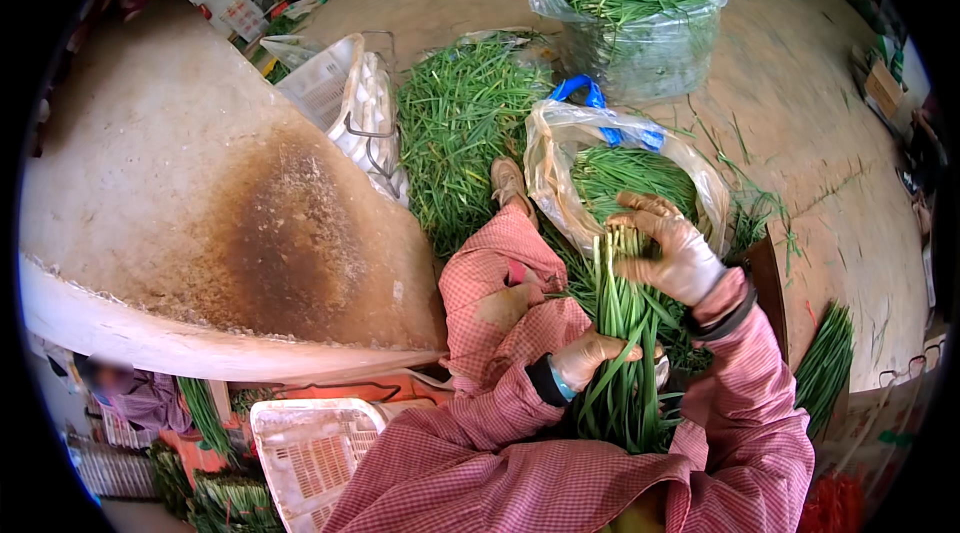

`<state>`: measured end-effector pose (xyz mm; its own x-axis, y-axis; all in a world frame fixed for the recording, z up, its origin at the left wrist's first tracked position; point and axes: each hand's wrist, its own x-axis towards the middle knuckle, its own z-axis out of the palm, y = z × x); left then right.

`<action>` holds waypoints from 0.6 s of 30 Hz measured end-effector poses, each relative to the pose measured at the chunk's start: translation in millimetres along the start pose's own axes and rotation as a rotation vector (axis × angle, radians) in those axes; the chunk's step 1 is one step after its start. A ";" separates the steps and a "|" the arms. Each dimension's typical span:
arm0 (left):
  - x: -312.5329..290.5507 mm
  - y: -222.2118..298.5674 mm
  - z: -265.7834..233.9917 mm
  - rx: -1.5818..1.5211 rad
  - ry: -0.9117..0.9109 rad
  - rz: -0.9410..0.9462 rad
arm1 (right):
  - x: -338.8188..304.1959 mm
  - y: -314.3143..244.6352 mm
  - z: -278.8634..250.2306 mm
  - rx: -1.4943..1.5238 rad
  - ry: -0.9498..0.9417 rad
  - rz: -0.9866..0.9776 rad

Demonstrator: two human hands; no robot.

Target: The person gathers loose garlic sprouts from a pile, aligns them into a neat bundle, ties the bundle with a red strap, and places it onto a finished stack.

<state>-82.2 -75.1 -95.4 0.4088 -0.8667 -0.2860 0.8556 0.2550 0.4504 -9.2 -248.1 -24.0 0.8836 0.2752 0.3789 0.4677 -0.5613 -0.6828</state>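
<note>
One clear bag point(645, 58) over there looks full, the nearer bag point(712, 195) only partly. By its near rim, the left hand point(584, 361) wraps a bunch of greens point(618, 318); the right hand point(675, 258), half-open, is at the pale ends. A loose heap point(462, 128) seems unbundled.

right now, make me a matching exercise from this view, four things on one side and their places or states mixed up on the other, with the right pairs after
Things:
1. left hand
2. right hand
3. tall clear bag
4. loose heap of greens

Places and states:
a. standing on the floor near the top of the view, packed with greens
b. at the pale upper ends of the bunch
c. just left of the shoe
d. closed around the bunch, lower down

Right pairs: 1-d, 2-b, 3-a, 4-c
</note>
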 end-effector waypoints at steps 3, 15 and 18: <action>3.1 -8.9 -2.1 0.025 -0.054 0.047 | 8.2 14.5 1.1 -0.019 0.407 0.118; 8.5 -12.6 -21.7 -0.012 -0.009 0.029 | -48.2 -19.6 -44.3 0.439 -0.363 0.486; 8.1 -8.8 -11.3 -0.122 -0.138 -0.040 | -39.3 -23.5 -86.2 0.601 -0.150 0.703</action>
<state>-82.8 -79.5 -111.2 0.3334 -0.9256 -0.1792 0.9060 0.2619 0.3325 -57.1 -313.0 31.0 0.9427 0.1469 -0.2996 -0.2780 -0.1505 -0.9487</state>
